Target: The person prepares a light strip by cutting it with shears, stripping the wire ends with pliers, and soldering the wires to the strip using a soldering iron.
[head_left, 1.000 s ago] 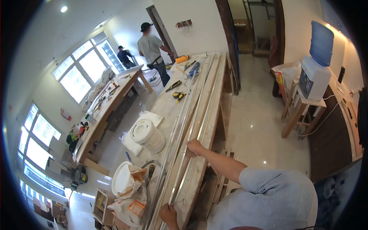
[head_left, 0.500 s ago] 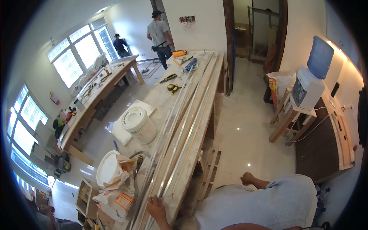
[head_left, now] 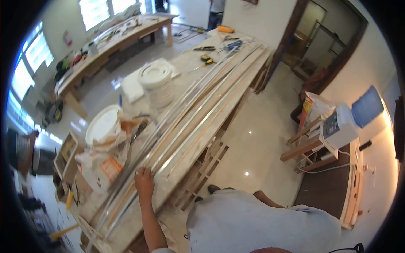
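Observation:
Long thin metal strips [head_left: 196, 111] lie lengthwise along a dusty workbench [head_left: 185, 162]. My left hand [head_left: 144, 181] is closed over the strips near their lower part, its fingers curled around their edge. Beside my grey shirt, my right hand [head_left: 258, 195] shows only as a small blurred shape at the end of the forearm, away from the bench; its fingers cannot be made out. Left of the strips are a white lidded bucket [head_left: 156, 86], a round white lid [head_left: 103, 126] and a torn bag [head_left: 101, 168]. A yellow tape measure [head_left: 206, 59] rests farther up.
A second long table [head_left: 99, 55] with tools stands behind, at the left. A person [head_left: 25, 152] is at the left edge. Wooden slats [head_left: 206, 168] are below the bench's right side. A water dispenser [head_left: 341, 126] on a wooden stand is at the right.
The view has turned and tilted. My left hand has shifted left and up in view, still at the strips. Less of my right hand shows beside the shirt, and a dark shoe has come into view.

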A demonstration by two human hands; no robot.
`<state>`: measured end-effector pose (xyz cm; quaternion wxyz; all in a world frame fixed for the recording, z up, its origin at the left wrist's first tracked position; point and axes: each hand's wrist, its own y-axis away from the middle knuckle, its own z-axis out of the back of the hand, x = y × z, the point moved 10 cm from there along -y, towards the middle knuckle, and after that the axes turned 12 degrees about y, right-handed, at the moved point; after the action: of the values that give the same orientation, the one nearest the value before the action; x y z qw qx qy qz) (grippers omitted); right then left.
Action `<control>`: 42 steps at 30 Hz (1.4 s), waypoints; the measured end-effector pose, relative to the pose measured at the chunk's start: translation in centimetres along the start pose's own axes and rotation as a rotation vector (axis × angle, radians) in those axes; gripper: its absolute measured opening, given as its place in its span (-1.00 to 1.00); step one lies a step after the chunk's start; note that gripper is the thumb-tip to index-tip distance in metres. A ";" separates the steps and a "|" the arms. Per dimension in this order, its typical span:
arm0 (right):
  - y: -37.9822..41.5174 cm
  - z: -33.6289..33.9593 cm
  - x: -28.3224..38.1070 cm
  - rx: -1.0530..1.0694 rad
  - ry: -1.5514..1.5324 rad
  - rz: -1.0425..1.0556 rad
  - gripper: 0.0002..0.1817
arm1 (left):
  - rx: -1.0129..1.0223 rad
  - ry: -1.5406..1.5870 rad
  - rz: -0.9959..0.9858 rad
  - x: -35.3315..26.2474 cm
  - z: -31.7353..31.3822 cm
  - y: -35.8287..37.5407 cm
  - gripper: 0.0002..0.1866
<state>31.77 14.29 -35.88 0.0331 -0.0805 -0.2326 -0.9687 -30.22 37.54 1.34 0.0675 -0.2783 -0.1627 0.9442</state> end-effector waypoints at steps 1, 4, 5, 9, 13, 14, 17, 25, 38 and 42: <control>-1.6 -0.2 -1.4 0.147 -0.273 -0.246 -0.77 | -0.014 -0.005 0.006 0.1 0.0 0.2 -0.75; -2.2 10.1 5.4 0.209 -0.505 -0.203 -0.81 | -0.102 -0.040 -0.001 -1.7 2.1 1.2 -0.68; -1.4 10.5 5.3 0.257 -0.923 -0.537 -0.77 | -0.139 -0.061 0.013 -1.7 2.8 2.1 -0.66; -1.5 12.3 6.2 0.243 -0.946 -0.575 -0.79 | -0.191 -0.134 0.176 -0.2 5.7 7.2 -0.58; -2.6 7.7 4.2 0.230 0.007 0.204 -0.71 | -0.211 -0.263 0.383 2.3 7.2 12.4 -0.44; -2.2 7.2 4.4 0.230 0.083 0.252 -0.71 | -0.191 -0.283 0.421 2.8 7.6 13.3 -0.38; -1.6 5.9 4.2 0.245 0.109 0.279 -0.72 | -0.169 -0.337 0.558 4.8 9.6 17.3 -0.26; -4.5 7.9 5.4 0.232 0.123 0.358 -0.70 | -0.209 -0.312 0.643 6.9 9.1 20.6 -0.11; -8.1 16.5 12.8 0.193 -0.271 0.054 -0.65 | -0.177 -0.213 0.585 5.4 9.0 18.1 -0.18; -7.8 11.6 8.4 0.098 0.069 0.393 -0.70 | -0.163 -0.188 0.635 8.0 9.0 20.0 -0.27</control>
<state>24.36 26.26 -27.73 0.2332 -0.0891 -0.2578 -0.9334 -42.56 18.13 -2.44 -0.2675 -0.2314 -0.1481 0.9235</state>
